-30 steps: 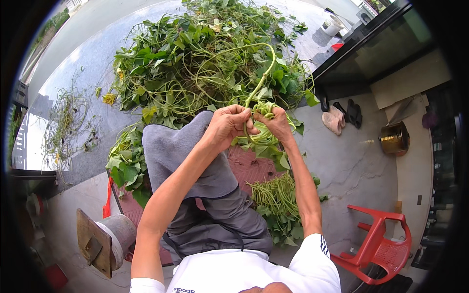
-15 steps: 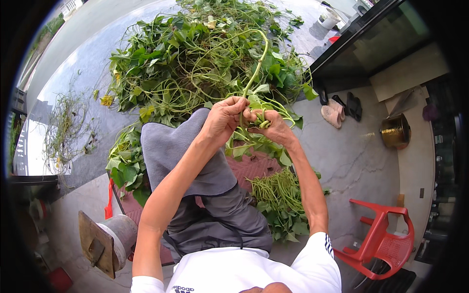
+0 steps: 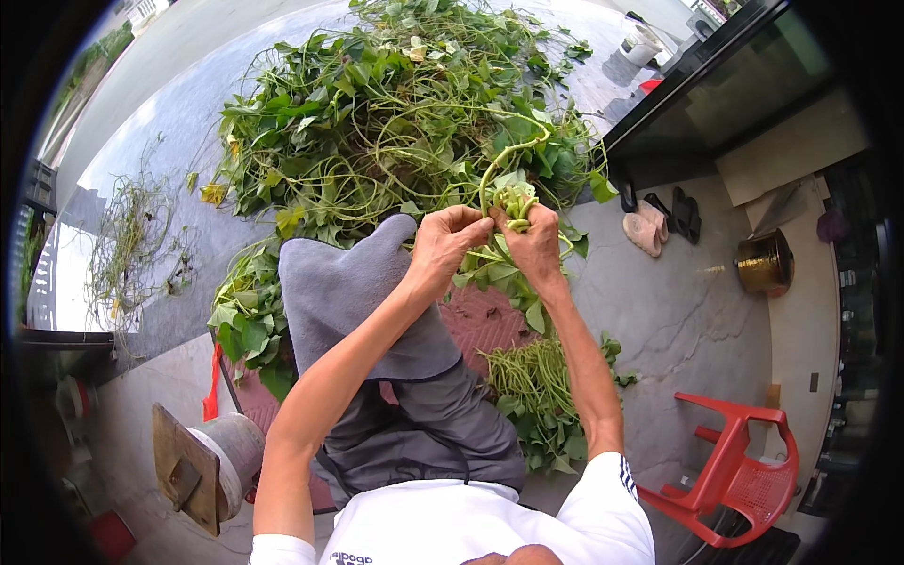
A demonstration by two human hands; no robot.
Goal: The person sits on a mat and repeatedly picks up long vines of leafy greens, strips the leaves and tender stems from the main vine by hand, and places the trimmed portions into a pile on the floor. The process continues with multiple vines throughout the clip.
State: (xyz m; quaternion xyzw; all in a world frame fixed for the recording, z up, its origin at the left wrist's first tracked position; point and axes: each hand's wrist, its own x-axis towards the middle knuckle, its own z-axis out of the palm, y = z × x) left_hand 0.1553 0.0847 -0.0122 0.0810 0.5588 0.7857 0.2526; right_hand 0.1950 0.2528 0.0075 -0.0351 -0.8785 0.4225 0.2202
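Pinches 1 thick pale-green vine [image 3: 487, 174] near its lower end, between thumb and fingers of the left hand [image 3: 445, 247]. Follow it upward: bends right, then arches back over the leafy heap [image 3: 377, 122]. Grasps a bunch of green stems [image 3: 517, 201] in the right hand [image 3: 534, 247], closed round it, stubby ends bulging out above. Works just beyond the raised knee, left fingertips just beside the bunch. Note leaves [image 3: 511, 282] hanging below the right hand, over a reddish mat [image 3: 480, 318]. By the right forearm: pile of thin stems [image 3: 532, 372], leafy at the near end. Over the knee: grey cloth [image 3: 348, 301]. Out left: sparse tangle of thin vines [image 3: 130, 250]; nearer, a wooden board [image 3: 185, 469] against a pale bucket. Out right: pinkish slippers [image 3: 643, 233], gold-coloured pot [image 3: 764, 263], red plastic chair [image 3: 759, 485].
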